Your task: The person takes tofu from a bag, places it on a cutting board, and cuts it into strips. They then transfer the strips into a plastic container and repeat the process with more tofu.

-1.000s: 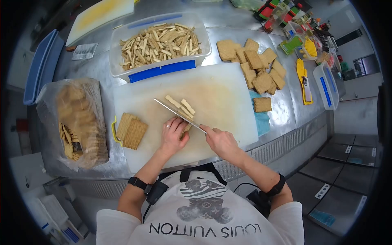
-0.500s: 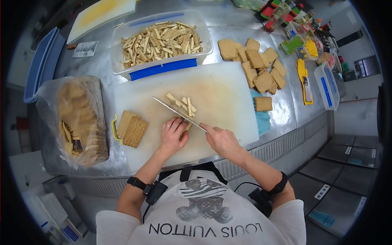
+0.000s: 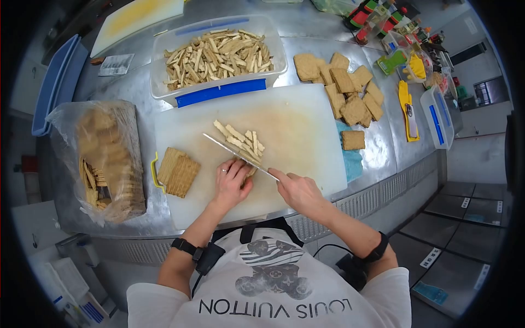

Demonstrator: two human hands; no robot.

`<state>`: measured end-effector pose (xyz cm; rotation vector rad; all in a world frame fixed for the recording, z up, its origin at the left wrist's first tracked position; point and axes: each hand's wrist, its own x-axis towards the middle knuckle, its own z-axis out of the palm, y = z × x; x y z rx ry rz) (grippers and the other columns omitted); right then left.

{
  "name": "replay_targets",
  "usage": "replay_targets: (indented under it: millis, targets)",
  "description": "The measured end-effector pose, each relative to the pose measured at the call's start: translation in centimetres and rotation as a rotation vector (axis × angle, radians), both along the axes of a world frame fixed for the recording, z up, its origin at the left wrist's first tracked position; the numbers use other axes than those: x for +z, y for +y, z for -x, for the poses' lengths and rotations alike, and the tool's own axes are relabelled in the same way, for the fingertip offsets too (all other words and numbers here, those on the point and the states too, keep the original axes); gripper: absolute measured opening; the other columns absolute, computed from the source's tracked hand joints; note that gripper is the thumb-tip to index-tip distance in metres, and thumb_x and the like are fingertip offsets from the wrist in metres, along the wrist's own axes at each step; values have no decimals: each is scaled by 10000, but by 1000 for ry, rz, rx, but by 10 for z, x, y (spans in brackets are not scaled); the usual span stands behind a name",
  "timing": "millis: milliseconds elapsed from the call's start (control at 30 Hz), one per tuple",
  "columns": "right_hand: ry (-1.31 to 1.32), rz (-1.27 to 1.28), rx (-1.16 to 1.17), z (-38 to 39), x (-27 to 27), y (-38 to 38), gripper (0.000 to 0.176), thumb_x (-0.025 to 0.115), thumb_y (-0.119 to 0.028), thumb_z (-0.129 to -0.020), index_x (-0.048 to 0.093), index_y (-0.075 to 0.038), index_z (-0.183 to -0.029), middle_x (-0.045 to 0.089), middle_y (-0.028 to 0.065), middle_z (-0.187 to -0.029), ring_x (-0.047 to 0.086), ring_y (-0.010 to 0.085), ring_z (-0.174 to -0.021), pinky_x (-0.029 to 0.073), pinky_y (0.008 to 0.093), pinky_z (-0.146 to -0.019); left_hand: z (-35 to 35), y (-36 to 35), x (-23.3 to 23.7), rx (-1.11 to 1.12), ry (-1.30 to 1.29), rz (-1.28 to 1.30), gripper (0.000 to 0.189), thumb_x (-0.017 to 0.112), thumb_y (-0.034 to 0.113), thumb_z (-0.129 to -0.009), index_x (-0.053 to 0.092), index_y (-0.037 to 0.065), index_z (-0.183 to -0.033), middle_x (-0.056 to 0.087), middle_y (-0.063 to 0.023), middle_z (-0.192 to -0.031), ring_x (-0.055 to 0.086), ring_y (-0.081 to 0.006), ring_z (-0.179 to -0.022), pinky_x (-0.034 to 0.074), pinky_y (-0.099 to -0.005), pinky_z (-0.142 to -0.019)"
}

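My right hand (image 3: 301,192) is closed round the handle of a long kitchen knife (image 3: 229,147), whose blade slants up to the left across the cutting board (image 3: 306,136). With bent fingers, my left hand (image 3: 232,181) presses down a piece of brown dried tofu (image 3: 252,171) right against the blade. Most of that piece is hidden beneath the fingers and knife. Just beyond the blade lie several pale cut tofu strips (image 3: 236,133). A stack of brown tofu slabs (image 3: 179,171) rests at the board's left side, beside a yellow-green handle (image 3: 155,174).
Behind the board stands a clear bin (image 3: 164,90) heaped with cut strips. To the left is a plastic bag (image 3: 112,158) of tofu. Loose tofu slabs (image 3: 343,82) lie at right, with one slab (image 3: 353,140) on a blue cloth (image 3: 353,165). Yellow gloves (image 3: 404,101) lie farther right.
More cut strips lie beyond the blade, and the group reaches farther left and back. Both hands keep nearly the same place, the knife still in the right.
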<state>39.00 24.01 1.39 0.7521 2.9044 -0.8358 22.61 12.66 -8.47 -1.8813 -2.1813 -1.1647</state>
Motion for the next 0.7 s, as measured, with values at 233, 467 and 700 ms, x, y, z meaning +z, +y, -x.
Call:
replay_targets:
  millis: [233,467,700]
  targets:
    - [-32,22,-31,2,-3,-11,348,520,-92,-839,487,-80,-1185,603,176,-711,595,348,-584,491,431,-523,1,-2,-9,13,12,-27,317,677,116,-608,617,48,-912,566,-105,-1020,497,-319,-966,393,-417,-810]
    - [24,-15,8,8,-10,-1,354,522,-91,-837,483,-83,-1189,601,167,-688,595,344,-579,491,429,-519,3,-6,-5,0,-7,26,349,644,107,-610,624,60,-955,555,-109,-1061,494,-308,-998,405,-417,-846]
    - [-85,4,7,9,2,-13,334,528,-84,-827,506,-80,-1160,602,150,-680,598,332,-577,491,420,-514,4,-8,-13,6,-49,9,353,654,111,-622,620,59,-969,560,-104,-1055,490,-306,-992,398,-418,-856]
